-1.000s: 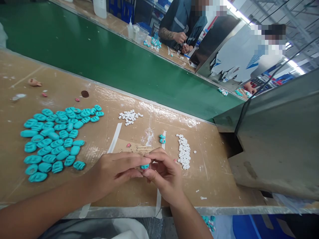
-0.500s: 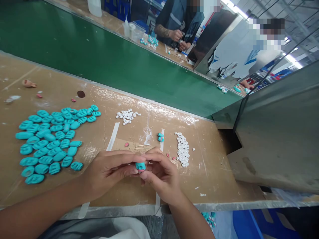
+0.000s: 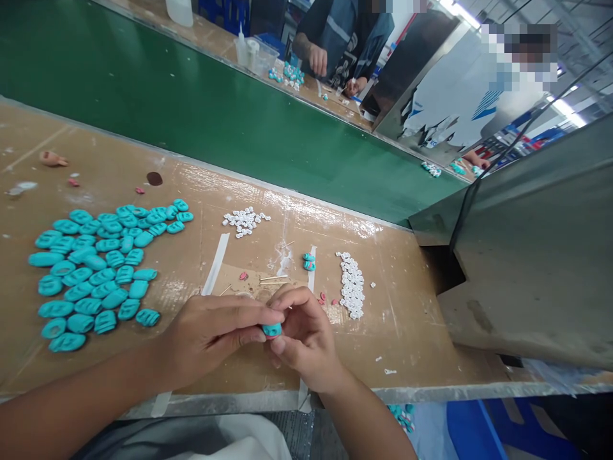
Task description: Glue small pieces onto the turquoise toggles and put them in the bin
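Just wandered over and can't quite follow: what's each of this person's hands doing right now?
Left hand: closed, pinching a small teal piece.
Right hand: closed on the same piece from its other side.

We look through a single wide view from the person's head, aimed forward and down over the lap point(image 3: 239, 441) at the bottom edge. The left hand point(image 3: 215, 332) and right hand point(image 3: 306, 345) are near us, below the frame's centre. We see the brown worktop point(image 3: 407, 326) from above, across the middle. Past it, a green surface point(image 3: 191, 108) slants down from upper left, so our view seems tilted. A co-worker point(image 3: 345, 38) appears farther off at top centre, cropped above; a metal panel point(image 3: 536, 275) stands close at the right edge.
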A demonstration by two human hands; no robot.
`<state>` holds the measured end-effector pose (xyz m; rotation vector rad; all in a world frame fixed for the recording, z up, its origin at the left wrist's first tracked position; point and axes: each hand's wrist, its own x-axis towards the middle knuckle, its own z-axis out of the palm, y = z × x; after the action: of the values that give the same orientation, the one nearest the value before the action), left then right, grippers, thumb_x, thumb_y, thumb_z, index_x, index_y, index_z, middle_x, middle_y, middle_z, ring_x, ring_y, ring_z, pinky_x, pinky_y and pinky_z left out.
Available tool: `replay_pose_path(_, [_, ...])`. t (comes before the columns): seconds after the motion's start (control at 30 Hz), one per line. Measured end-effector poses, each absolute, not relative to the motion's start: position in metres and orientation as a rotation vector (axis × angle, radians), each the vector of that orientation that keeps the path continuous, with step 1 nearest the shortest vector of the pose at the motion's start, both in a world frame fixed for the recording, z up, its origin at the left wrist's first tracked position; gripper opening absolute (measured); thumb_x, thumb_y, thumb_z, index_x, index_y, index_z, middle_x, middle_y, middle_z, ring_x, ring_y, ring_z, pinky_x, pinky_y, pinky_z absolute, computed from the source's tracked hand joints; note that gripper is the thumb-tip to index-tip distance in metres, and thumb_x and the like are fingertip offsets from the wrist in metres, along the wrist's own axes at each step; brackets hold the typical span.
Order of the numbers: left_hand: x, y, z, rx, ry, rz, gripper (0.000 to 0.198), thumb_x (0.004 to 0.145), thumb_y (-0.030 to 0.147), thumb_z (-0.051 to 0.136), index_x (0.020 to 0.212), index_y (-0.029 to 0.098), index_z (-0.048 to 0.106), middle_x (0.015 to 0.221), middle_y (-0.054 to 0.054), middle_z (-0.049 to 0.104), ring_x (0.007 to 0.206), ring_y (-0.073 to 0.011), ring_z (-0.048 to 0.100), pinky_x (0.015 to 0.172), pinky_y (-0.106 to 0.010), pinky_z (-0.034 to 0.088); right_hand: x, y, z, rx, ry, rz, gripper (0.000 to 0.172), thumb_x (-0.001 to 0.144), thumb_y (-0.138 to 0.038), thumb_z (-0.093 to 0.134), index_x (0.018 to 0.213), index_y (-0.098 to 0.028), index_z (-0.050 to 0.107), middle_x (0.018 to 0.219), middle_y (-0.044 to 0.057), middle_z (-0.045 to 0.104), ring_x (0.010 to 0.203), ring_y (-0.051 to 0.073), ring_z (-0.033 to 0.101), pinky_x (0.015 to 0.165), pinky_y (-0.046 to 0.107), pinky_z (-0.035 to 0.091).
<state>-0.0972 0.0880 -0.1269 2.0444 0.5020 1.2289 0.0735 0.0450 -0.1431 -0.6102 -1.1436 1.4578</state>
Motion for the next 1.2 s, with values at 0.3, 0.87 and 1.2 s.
replay_pose_path(0.3, [-0.103,0.088,-0.135,2.022,0.502,1.108,0.032,0.092,0.012,0.06,0.121,0.026,0.066,0.1,-0.002,0.078,0.087,-0.0132,0.074,0.078,-0.016,0.057,0.073,0.044,-0.14,-0.687,-1.166,1.414,0.024,0.085,-0.03,0.07,0.104,-0.029,0.055,0.089,0.001,0.046,0.063,0.01,0.042,0.047,0.019,0.039])
replay_pose_path(0.87, [-0.097,0.086,-0.127,1.983,0.473,1.188,0.032,0.084,0.003,0.061,0.109,0.022,0.07,0.087,-0.006,0.08,0.075,-0.0157,0.076,0.069,-0.019,0.06,0.07,0.036,-0.147,-0.839,-1.597,0.833,0.028,0.09,-0.017,0.049,0.116,-0.026,0.045,0.085,0.002,0.044,0.077,0.018,0.043,0.066,0.03,0.041])
replay_pose_path(1.2, [-0.098,0.087,-0.124,2.023,0.5,1.172,0.027,0.089,0.008,0.06,0.108,0.024,0.069,0.085,-0.004,0.08,0.074,-0.0159,0.076,0.065,-0.02,0.061,0.07,0.036,-0.147,-0.827,-1.604,0.851,0.028,0.092,-0.019,0.046,0.119,-0.027,0.044,0.087,0.002,0.042,0.078,0.018,0.042,0.066,0.03,0.042])
